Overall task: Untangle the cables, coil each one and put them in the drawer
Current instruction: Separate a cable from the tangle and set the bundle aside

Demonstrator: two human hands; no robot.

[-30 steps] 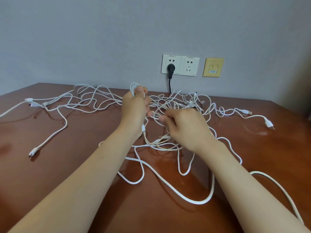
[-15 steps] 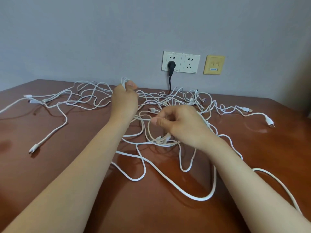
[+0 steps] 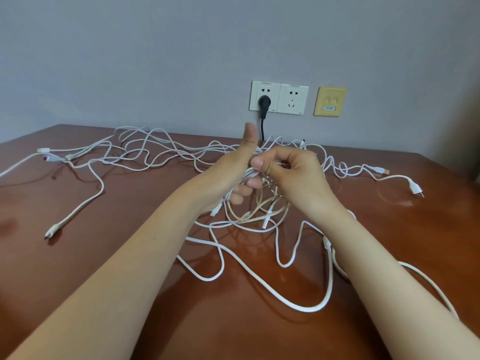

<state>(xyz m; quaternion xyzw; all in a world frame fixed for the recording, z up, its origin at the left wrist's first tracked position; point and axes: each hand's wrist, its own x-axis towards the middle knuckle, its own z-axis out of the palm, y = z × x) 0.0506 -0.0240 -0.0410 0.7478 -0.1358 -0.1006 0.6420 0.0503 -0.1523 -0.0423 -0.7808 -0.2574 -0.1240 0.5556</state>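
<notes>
A tangle of white cables (image 3: 249, 219) sprawls across the brown wooden table (image 3: 104, 255). My left hand (image 3: 233, 172) is raised over the middle of the tangle, thumb up, its fingers curled around a bunch of strands. My right hand (image 3: 291, 175) is pressed against it, pinching the same bunch between thumb and fingers. Loose loops hang from both hands to the table. A thick cable (image 3: 285, 300) curves in front near me. One cable end (image 3: 50, 233) lies at the left, a two-pin plug (image 3: 415, 189) at the right. No drawer is in view.
On the grey wall behind are a double socket (image 3: 279, 98) with a black plug (image 3: 264, 102) and its black cord, and a yellow wall plate (image 3: 329, 101). More connectors (image 3: 46, 154) lie at the far left, and a USB end (image 3: 381, 170) at the right.
My left hand has moved right from the cables at the left and met my right hand over the middle. Both now hold the same bunch, lifted a little higher.
</notes>
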